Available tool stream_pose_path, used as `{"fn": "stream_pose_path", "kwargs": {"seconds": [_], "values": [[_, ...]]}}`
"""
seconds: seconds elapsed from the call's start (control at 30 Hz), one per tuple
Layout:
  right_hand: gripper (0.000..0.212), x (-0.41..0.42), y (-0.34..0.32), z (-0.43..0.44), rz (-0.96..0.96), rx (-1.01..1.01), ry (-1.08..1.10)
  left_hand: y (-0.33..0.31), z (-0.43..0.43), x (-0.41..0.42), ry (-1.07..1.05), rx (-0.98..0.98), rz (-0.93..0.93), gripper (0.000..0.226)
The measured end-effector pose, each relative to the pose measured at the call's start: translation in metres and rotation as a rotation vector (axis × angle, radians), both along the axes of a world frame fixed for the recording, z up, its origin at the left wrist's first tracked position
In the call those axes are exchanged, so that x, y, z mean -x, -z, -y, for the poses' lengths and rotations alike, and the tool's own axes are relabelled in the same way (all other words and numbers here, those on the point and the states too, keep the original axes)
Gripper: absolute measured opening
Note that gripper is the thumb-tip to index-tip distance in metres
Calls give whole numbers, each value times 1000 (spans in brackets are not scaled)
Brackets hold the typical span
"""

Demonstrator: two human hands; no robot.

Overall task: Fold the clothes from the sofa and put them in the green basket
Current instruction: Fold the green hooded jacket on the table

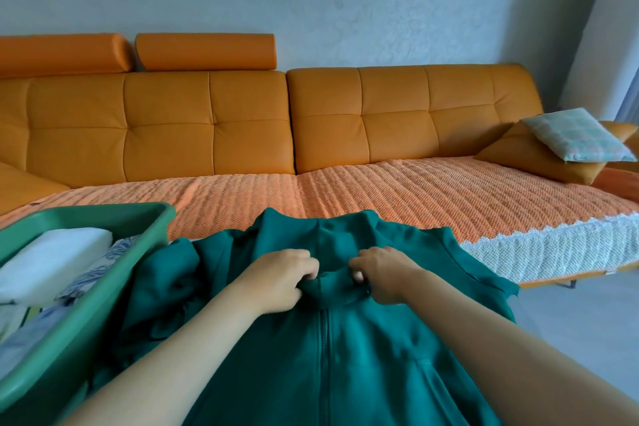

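Observation:
A dark green zip-up jacket (345, 349) lies spread over the front edge of the orange sofa (397, 190), its zipper running toward me. My left hand (280, 278) pinches the collar fabric just left of the zipper top. My right hand (383, 273) pinches the collar on the right side. The two hands sit close together at the neck. A green basket (86, 290) stands on the sofa at the left, touching the jacket's left sleeve, with folded white and blue-patterned clothes inside.
Two cushions, one orange (539, 156) and one pale checked (577, 135), lie at the sofa's right end. An orange textured cover with a white lace edge (553, 239) drapes the seat. Grey floor (581, 315) shows to the right.

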State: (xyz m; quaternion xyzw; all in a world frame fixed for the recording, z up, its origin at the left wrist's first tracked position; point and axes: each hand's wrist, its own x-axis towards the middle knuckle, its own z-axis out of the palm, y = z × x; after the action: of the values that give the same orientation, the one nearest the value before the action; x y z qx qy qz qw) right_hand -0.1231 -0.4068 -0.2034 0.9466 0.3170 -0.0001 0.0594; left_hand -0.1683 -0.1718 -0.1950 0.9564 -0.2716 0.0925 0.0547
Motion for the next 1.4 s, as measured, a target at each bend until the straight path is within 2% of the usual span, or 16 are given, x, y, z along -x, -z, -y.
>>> {"fn": "stream_pose_path", "kwargs": {"seconds": [0.07,0.13,0.17,0.23,0.3,0.37,0.43,0.5,0.57,0.6,0.7,0.87,0.97,1.17,1.3,1.4], "values": [[15,-2,-7,0,111,-72,-12,-1,-3,1,57,124,209,34],[19,-4,-17,3,185,-45,-15,-1,-6,2,62,144,245,35],[20,-4,-20,5,168,48,-3,2,-6,2,22,66,141,31],[20,0,-21,5,-19,256,63,7,-3,6,-83,-66,-320,19],[28,7,-22,-3,-225,336,178,8,0,6,-154,68,-634,16],[37,7,-24,-16,-156,262,253,2,2,-1,-219,338,-529,22],[37,7,-27,-31,67,65,238,1,0,-10,-298,438,-242,22],[41,9,-22,-47,152,-123,170,13,-3,-17,-351,158,-103,31],[52,13,-9,-60,23,-165,117,30,-4,-17,-416,-101,-319,72],[60,15,0,-65,-84,-124,105,36,-4,-16,-433,-132,-438,78],[69,16,18,-72,-274,44,144,34,-17,-17,-376,-43,-537,72],[66,19,3,-91,-122,160,151,-8,-55,-5,-397,169,-383,43],[52,29,-11,-115,-16,-75,72,-34,-83,7,-453,208,-243,40],[45,68,-23,-199,-226,-594,-74,-67,-138,43,-569,116,-8,31],[74,76,-27,-255,-287,-711,-73,-70,-172,68,-678,47,22,39],[80,69,-33,-282,-195,-549,-116,-66,-187,78,-667,117,-57,47]]}}
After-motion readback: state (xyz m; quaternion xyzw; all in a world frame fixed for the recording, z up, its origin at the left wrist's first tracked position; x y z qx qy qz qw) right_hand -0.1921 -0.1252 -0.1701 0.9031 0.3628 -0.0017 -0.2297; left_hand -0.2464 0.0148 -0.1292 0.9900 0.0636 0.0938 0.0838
